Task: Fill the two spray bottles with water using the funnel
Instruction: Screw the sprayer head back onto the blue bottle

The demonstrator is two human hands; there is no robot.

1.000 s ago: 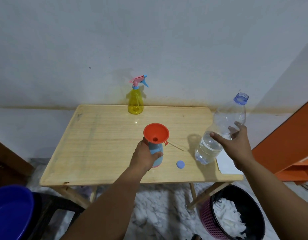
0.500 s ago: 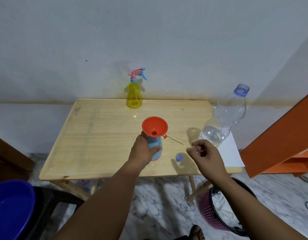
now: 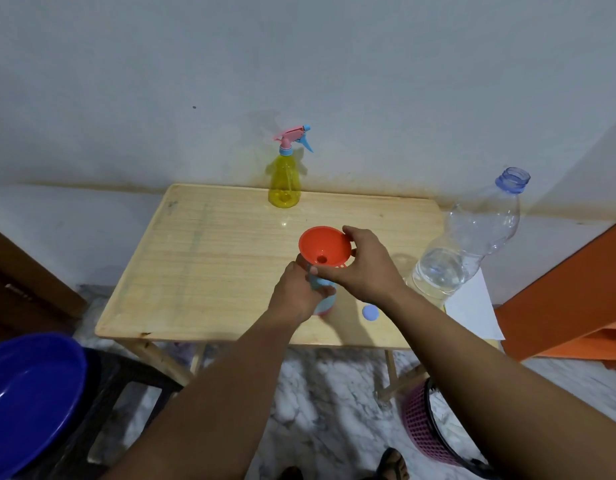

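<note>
Orange funnel point(image 3: 323, 249) sits in the neck of the blue spray bottle point(image 3: 324, 299) near the front of the wooden table point(image 3: 202, 258). The right hand point(image 3: 363, 268) pinches the funnel's rim; the left hand point(image 3: 296, 292) is wrapped around the bottle. A blue cap point(image 3: 370, 312) lies just beside. A clear water bottle point(image 3: 469, 244) stands uncapped at the right edge, and the yellow spray bottle point(image 3: 285, 183) by the wall.

A plain room in a home: a small folding wooden table point(image 3: 230, 258) stands against a stained painted wall point(image 3: 299, 64) on marble floor point(image 3: 334, 393), beside a blue plastic basin point(image 3: 25, 393) and pink wastebasket point(image 3: 424, 434).
</note>
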